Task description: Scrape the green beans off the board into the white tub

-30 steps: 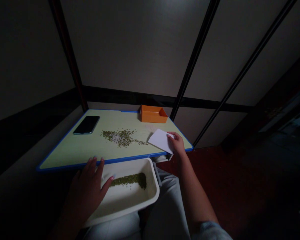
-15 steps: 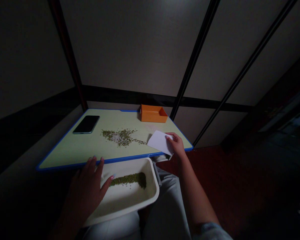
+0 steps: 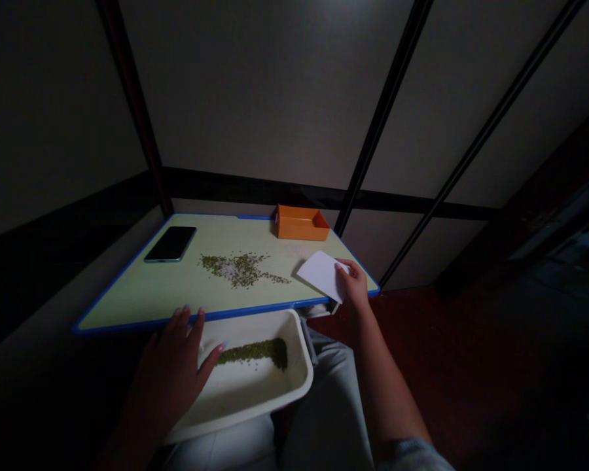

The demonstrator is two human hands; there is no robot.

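The right hand pinches a white card near scattered seeds; the left hand, grip spread, is over the tub.

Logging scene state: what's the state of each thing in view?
Right hand: closed on white card
White card: held, tilted
Left hand: open, spread
Tabletop grains: loose, scattered
White bin: open-topped, green grains inside
Orange box: upright, open-topped
Smartphone: flat, screen dark

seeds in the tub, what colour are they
The seeds look dull green, best in the head view.
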